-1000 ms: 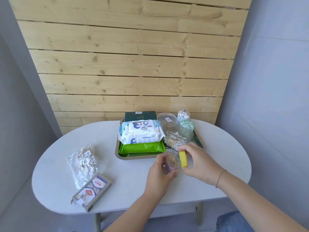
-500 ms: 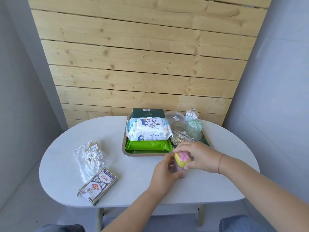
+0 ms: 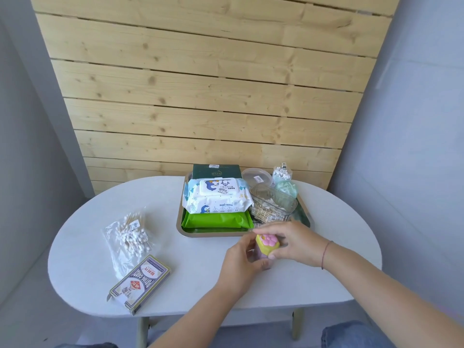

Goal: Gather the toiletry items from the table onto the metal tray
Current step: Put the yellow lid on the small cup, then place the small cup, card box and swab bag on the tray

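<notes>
You have a card box (image 3: pixel 140 282) near the table's (image 3: pixel 200 272) front-left edge, with a plank wall (image 3: pixel 200 96) behind.

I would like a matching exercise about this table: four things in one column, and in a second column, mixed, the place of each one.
Things:
1. baby wipes pack
2. bag of cotton swabs
3. card box
4. small container with yellow lid

Places:
A. held between the left hand and the right hand
B. on the green pack, in the metal tray
C. near the table's front left edge
D. on the table, left of the tray

Pairs: 1-B, 2-D, 3-C, 4-A
</notes>
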The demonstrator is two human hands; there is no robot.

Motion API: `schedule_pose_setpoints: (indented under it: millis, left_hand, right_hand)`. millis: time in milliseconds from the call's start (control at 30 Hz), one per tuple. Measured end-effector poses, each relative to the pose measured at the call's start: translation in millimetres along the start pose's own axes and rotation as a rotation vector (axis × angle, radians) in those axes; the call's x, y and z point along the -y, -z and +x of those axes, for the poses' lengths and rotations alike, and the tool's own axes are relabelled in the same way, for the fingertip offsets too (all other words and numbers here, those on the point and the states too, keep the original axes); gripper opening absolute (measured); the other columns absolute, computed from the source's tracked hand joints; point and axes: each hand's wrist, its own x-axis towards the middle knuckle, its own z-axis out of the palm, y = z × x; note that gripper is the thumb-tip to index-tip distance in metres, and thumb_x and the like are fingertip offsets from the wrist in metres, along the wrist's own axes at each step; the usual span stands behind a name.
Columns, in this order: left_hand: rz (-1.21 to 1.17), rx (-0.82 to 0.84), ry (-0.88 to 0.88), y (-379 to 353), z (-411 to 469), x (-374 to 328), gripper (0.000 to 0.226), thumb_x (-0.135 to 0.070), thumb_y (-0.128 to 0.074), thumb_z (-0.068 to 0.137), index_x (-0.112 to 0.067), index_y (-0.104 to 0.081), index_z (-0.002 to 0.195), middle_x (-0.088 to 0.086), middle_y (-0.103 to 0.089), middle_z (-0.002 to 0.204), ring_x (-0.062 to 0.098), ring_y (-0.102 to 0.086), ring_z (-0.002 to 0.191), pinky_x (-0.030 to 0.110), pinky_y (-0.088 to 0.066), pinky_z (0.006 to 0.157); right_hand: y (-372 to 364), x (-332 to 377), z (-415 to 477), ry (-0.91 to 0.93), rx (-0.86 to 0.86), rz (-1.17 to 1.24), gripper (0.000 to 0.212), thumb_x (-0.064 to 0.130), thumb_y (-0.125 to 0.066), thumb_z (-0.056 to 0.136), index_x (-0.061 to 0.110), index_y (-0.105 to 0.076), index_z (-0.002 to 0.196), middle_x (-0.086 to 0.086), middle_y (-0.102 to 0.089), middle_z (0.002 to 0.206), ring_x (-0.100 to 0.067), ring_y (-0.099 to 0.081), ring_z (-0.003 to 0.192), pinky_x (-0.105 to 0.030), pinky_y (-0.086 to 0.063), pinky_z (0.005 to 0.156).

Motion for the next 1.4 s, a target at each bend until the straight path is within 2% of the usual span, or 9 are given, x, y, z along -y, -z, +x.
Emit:
schedule_pose_setpoints:
  millis: [100,233,400,533,667,1000,1100,1233,1400]
  left_hand:
    - [0.082,0.007,-0.076,-6.1,1.7,-11.0,0.051,-0.013,-0.078,0.071,-0.039,-0.056,0.109,-0.01,-0.066,0.109,0.01,-0.062,0.1,0.014,-0.048,0.084]
    - [0.106,-0.015,-0.127,-24.1,13.2,-42.4,0.055,-0.019,-0.07,0.082,-0.018,-0.047,0.132,-0.008,-0.049,0.121,0.006,-0.051,0.111,0.005,-0.039,0.088]
    - [0.095,0.013,-0.051,-41.8,18.7,-48.6,0.048,0.0,-0.051,0.088,-0.013,-0.046,0.134,0.001,-0.052,0.125,0.009,-0.05,0.111,0.021,-0.041,0.099]
    - [0.103,-0.022,0.056,-44.8,23.1,-37.9,0.051,-0.001,-0.044,0.091,-0.014,-0.038,0.14,0.002,-0.049,0.124,0.008,-0.048,0.109,0.024,-0.04,0.097]
    - [0.086,-0.024,0.078,-44.8,29.0,-37.0,0.055,-0.002,-0.04,0.091,-0.018,-0.031,0.143,0.003,-0.046,0.132,0.006,-0.046,0.11,0.027,-0.041,0.099]
    - [0.092,0.054,0.02,-64.5,41.6,-40.4,0.045,0.003,-0.043,0.084,-0.021,-0.051,0.121,0.003,-0.058,0.124,0.0,-0.056,0.096,0.01,-0.04,0.08]
    - [0.072,0.055,0.054,-62.7,36.8,-43.1,0.047,0.002,-0.042,0.086,-0.018,-0.048,0.128,0.0,-0.057,0.122,-0.006,-0.054,0.098,0.016,-0.043,0.084]
    - [0.069,0.021,0.068,-44.5,20.6,-46.3,0.044,0.001,-0.044,0.087,-0.021,-0.048,0.126,-0.003,-0.053,0.123,0.007,-0.053,0.111,0.024,-0.046,0.091]
    - [0.114,-0.089,0.016,18.6,-20.8,-44.8,0.038,0.005,-0.046,0.086,-0.019,-0.059,0.112,-0.004,-0.064,0.109,-0.004,-0.058,0.1,0.004,-0.044,0.074]
  right_hand:
    - [2.5,-0.3,-13.5,-0.003,-0.094,0.019,0.062,0.009,-0.075,0.071,0.026,-0.055,0.127,0.012,-0.054,0.119,-0.01,-0.053,0.114,-0.028,-0.046,0.1]
    - [49.1,-10.9,-27.3,-0.083,-0.32,0.05,0.061,0.013,-0.078,0.068,0.026,-0.055,0.123,0.005,-0.061,0.121,-0.013,-0.058,0.112,-0.036,-0.05,0.095]
    - [82.7,-39.7,-15.4,-0.222,-0.507,-0.056,0.053,0.01,-0.073,0.068,0.018,-0.057,0.118,-0.003,-0.061,0.116,-0.025,-0.059,0.107,-0.041,-0.049,0.09]
    - [69.1,-56.7,7.0,-0.264,-0.457,-0.034,0.05,0.01,-0.073,0.068,0.016,-0.059,0.116,0.0,-0.061,0.108,-0.022,-0.059,0.105,-0.026,-0.041,0.082]
    - [56.4,-71.4,19.5,-0.296,-0.42,0.001,0.057,0.014,-0.076,0.066,0.018,-0.059,0.121,-0.004,-0.063,0.117,-0.023,-0.059,0.105,-0.032,-0.047,0.093]
    - [42.8,-71.6,21.6,-0.262,-0.449,-0.047,0.063,0.017,-0.075,0.072,0.017,-0.051,0.13,-0.009,-0.057,0.127,-0.027,-0.055,0.114,-0.033,-0.044,0.095]
    - [36.6,-71.6,22.1,-0.289,-0.44,-0.075,0.07,0.017,-0.071,0.074,0.02,-0.042,0.138,-0.011,-0.053,0.129,-0.027,-0.051,0.118,-0.032,-0.042,0.097]
    - [28.8,-70.2,17.5,-0.31,-0.441,-0.024,0.092,0.019,-0.074,0.072,0.026,-0.021,0.147,-0.01,-0.041,0.134,-0.028,-0.044,0.123,-0.033,-0.038,0.096]
    - [20.8,-52.4,12.0,-0.31,-0.613,-0.107,0.097,0.018,-0.074,0.071,0.017,-0.015,0.148,-0.013,-0.03,0.143,-0.033,-0.033,0.13,-0.034,-0.029,0.105]
